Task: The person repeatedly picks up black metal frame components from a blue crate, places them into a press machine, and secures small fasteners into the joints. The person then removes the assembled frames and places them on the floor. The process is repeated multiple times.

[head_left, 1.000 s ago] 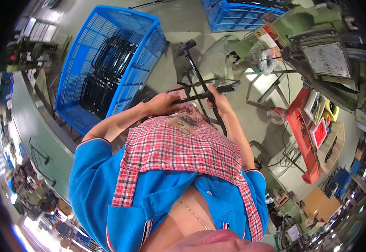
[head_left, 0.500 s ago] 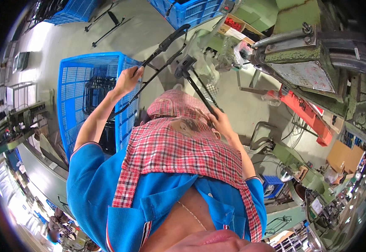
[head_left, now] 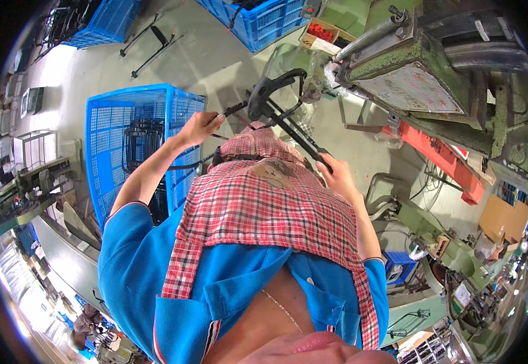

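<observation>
In front of my apron I hold a black tubular metal frame with dark plastic joint pieces and a curved bar at its far end. My left hand is closed around a thin black tube on the left, whose tip lies close to the round joint. At the right, my right hand grips the near end of the paired straight tubes, which slant away to that joint. The frame's lower part is hidden behind the apron and my left wrist.
A blue plastic crate with similar black frames stands just left of me. More blue crates are ahead. Another black frame lies on the floor. A green machine and an orange-red metal beam are on the right.
The curved bar has swung down and right to the joint. My left hand has moved slightly right and down, my right hand a little right. The tubes now cross.
</observation>
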The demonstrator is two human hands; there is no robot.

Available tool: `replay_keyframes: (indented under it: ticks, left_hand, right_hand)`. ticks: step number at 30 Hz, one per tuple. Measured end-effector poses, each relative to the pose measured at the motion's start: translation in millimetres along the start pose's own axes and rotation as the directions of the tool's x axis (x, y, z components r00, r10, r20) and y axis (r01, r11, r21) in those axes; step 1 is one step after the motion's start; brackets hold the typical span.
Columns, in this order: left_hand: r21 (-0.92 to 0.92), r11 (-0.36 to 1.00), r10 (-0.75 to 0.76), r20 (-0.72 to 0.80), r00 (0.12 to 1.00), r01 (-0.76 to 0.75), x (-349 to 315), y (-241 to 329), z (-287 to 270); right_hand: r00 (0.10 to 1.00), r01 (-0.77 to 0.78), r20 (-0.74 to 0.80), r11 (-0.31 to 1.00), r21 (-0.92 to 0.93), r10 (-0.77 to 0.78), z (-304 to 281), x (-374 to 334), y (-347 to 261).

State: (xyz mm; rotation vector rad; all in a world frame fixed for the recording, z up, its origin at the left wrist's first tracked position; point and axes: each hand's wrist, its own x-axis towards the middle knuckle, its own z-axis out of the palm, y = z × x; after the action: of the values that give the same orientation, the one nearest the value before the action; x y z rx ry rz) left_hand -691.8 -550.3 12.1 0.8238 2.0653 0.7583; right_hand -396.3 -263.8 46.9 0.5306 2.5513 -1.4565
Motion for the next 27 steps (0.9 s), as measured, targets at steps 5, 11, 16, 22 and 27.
replay_keyframes:
  ticks: [5,11,16,22,27]
  left_hand:
    - [0.208,0.977,0.048,-0.029,0.998,-0.041,-14.4,8.9,11.1]
    - [0.347,0.905,0.242,0.058,0.969,-0.246,-11.0,47.6,18.3]
    - [0.337,0.871,0.364,0.050,0.930,-0.359,22.5,96.0,15.0]
    - [0.390,0.839,0.384,0.069,0.921,-0.379,69.2,127.9,6.4]
    - [0.386,0.829,0.404,0.087,0.911,-0.404,91.0,143.3,6.1]
  right_hand:
    - [0.994,0.099,0.044,0.994,-0.041,-0.098,11.6,28.1,-15.2]
    - [0.968,0.236,-0.074,0.970,-0.067,-0.240,17.4,54.4,-27.8]
    - [0.985,0.045,-0.154,0.983,-0.179,-0.073,-13.1,53.8,-39.3]
    - [0.958,0.015,-0.273,0.966,-0.257,-0.087,-39.0,59.7,-39.1]
    - [0.956,0.020,-0.285,0.985,-0.174,-0.070,-49.7,69.8,-42.5]
